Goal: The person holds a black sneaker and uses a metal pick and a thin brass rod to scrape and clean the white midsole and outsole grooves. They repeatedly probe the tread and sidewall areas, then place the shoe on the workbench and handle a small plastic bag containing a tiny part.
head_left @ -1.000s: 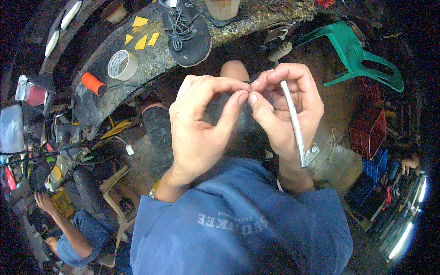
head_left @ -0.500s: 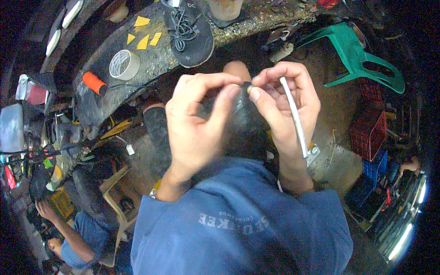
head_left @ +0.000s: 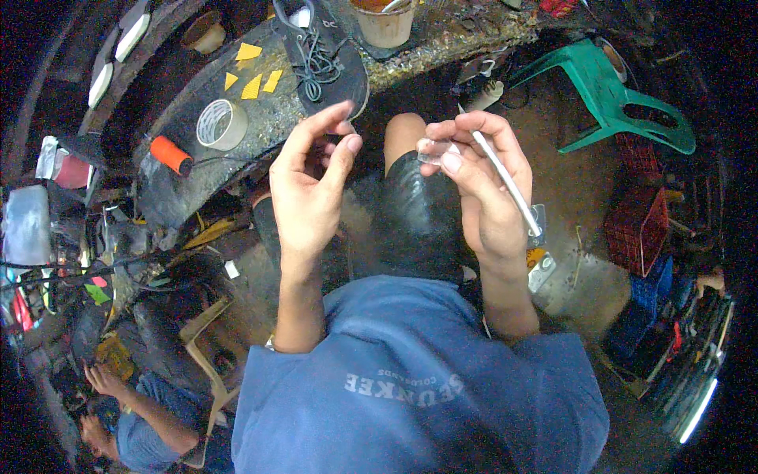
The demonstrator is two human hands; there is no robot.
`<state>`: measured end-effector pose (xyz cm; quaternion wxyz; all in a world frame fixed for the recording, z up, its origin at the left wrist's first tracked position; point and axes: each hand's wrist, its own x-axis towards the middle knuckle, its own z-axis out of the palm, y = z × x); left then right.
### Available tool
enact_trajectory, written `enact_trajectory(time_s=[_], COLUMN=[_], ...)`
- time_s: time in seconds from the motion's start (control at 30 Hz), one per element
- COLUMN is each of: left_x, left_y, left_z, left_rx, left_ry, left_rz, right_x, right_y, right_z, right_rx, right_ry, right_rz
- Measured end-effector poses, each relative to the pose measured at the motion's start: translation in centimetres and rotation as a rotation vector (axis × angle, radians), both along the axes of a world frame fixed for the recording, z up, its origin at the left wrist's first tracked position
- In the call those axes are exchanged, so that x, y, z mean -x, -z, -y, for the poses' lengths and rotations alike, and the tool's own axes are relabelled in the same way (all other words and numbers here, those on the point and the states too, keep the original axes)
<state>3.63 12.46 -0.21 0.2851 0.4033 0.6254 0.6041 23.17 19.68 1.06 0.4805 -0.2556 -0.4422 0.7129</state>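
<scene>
My left hand [head_left: 308,178] is raised in front of my lap, its fingers curled but apart from the thumb, with nothing visible between them. In my right hand [head_left: 493,186], thumb and fingertips pinch a small clear piece [head_left: 437,150] that looks like plastic. The same hand also keeps a slim white rod-shaped tool [head_left: 505,180] across its fingers; a thin point shows beyond the fingertips. A dark shoe with grey laces [head_left: 320,67] lies on the workbench [head_left: 178,193] beyond my left hand.
On the bench are a roll of tape [head_left: 222,125], an orange thread spool [head_left: 170,156], yellow scraps [head_left: 251,87] and a tub [head_left: 384,24]. A green plastic stool [head_left: 604,95] and a red crate [head_left: 636,229] stand right. Another person [head_left: 154,415] sits at lower left.
My hands, earlier meeting at the fingertips over something small and dark, have separated. The left has moved left and come apart; the clear piece now shows in my right fingers.
</scene>
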Motion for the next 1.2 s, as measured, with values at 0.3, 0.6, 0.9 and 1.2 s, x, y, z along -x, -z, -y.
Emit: enact_trajectory(time_s=[0.3, 0.6, 0.9, 1.2], left_x=[-1.0, -3.7, -5.3, -7.7], left_y=[0.7, 3.1, 1.1, 1.4], left_z=[0.8, 1.8, 3.9, 3.3], left_rx=[0.043, -0.106, 0.041, 0.045], left_ry=[-0.027, 0.097, 0.036, -0.036], left_rz=[0.062, 1.153, 1.148, 0.288], right_x=[-1.4, 2.2, 3.1, 1.3], right_y=[1.0, 3.4, 5.1, 4.9], right_z=[0.0, 1.5, 2.4, 2.1], right_rx=[0.144, -0.273, -0.426, -0.482], right_ry=[-0.074, 0.079, 0.175, 0.295], right_rz=[-0.218, -0.095, -0.043, 0.132])
